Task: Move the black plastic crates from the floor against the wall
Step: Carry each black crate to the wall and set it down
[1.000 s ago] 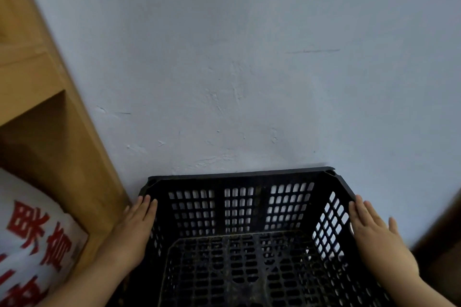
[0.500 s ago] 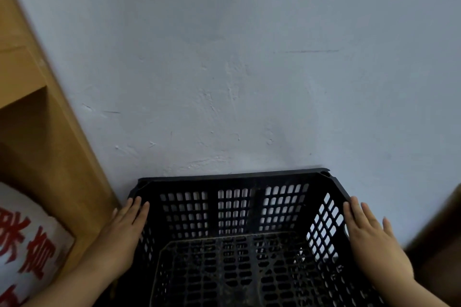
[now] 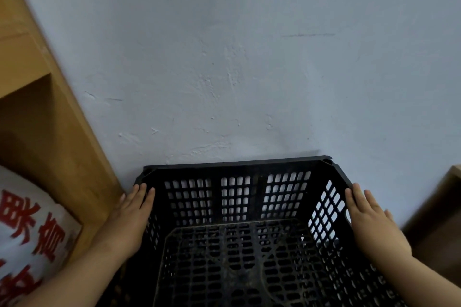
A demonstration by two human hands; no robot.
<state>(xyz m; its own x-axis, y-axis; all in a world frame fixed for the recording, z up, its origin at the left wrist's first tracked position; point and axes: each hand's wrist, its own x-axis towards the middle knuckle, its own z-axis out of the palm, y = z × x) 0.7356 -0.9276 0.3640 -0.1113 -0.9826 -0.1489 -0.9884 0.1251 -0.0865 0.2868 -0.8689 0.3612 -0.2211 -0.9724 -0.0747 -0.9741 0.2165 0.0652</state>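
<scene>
A black plastic crate [image 3: 237, 197] with lattice walls and an empty lattice floor fills the lower middle of the head view. Its far rim lies close against the pale blue-grey wall [image 3: 249, 69]. My left hand [image 3: 127, 221] lies flat on the outside of the crate's left wall, fingers stretched toward the far corner. My right hand [image 3: 371, 221] presses flat on the right wall the same way. The crate is held between both palms. Its near side and what lies beneath it are out of view.
A wooden shelf unit [image 3: 50, 132] stands at the left, right beside the crate's left corner. A white sack with red characters [image 3: 27, 231] sits in its lower compartment. Another brown wooden piece [image 3: 439, 219] stands at the right edge.
Both hands stay on the crate's sides in the same grip. The crate's far rim sits slightly higher in view, still close to the wall; the view swayed a little sideways.
</scene>
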